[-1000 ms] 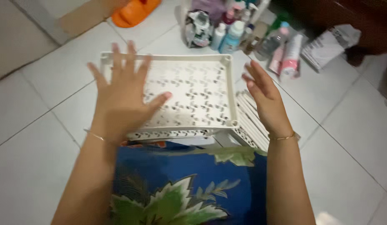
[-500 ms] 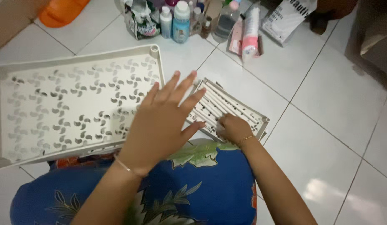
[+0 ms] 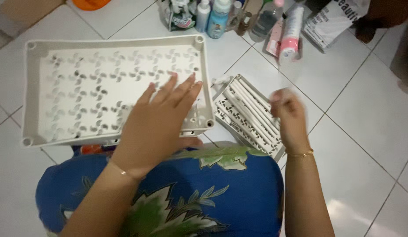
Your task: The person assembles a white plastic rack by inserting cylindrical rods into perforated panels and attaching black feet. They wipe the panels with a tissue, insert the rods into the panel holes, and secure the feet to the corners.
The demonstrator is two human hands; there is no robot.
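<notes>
blue leaf-print cloth [image 3: 191, 193] over the lap sits nearest the camera, both forearms reaching out over it. left hand [image 3: 158, 120] lies flat, fingers spread wide, palm down on the near right part of the white perforated shelf tray [image 3: 81, 94], gripping nothing, just pressing. the tray lies on the floor [image 3: 366, 109] upside up, rim all round, corner sockets [image 3: 199, 38] empty, no posts standing in them, so as a judgement the rack looks not yet put together. a second tray edge seems to peek out under its near side, hard to tell. right hand [image 3: 289, 112] is blurred, curled narrow above the stack of white tubes [image 3: 252, 112], maybe pinching one; cannot tell if it holds anything. the tubes lie side by side on another perforated panel [image 3: 239, 127], just right of the tray, all loose. so parts are laid out, joining left to do. farther off, bottles [image 3: 219, 15], a pink tube [image 3: 289, 37] and a printed bag [image 3: 335, 19] stand on the tiles, an orange thing [image 3: 90, 3] at top edge.
</notes>
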